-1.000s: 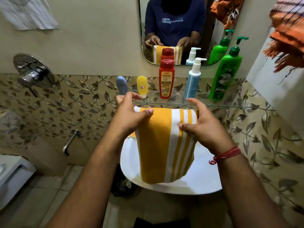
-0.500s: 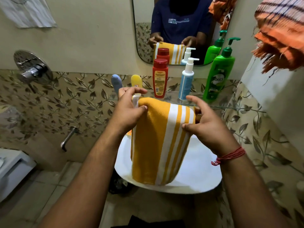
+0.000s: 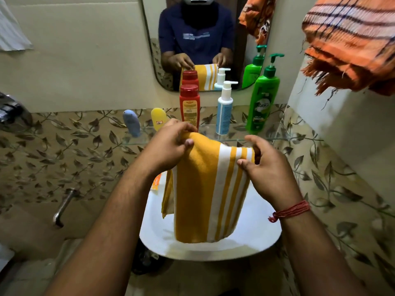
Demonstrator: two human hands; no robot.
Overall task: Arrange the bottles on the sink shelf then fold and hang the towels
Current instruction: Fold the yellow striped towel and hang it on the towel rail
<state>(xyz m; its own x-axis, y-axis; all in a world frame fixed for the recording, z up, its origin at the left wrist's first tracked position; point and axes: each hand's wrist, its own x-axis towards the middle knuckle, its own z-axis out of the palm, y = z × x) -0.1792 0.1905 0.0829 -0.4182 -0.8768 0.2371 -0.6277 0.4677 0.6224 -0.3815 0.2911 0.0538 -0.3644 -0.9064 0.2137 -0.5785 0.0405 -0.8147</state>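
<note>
Both hands pinch the top fold of a yellow-and-white striped towel (image 3: 205, 189), left hand (image 3: 168, 144) at 10 o'clock, right hand (image 3: 267, 167) at 2 o'clock; it hangs over the white basin (image 3: 256, 238), below the glass shelf (image 3: 241, 133) carrying upright bottles.

I count five bottles on the glass shelf (image 3: 235, 139): one blue (image 3: 131, 123), one yellow (image 3: 159, 119), one red (image 3: 189, 105), one white-pump (image 3: 224, 110), one green (image 3: 262, 99). Two towels: one striped yellow (image 3: 205, 189), one orange checked (image 3: 350, 41). Two hands.
</note>
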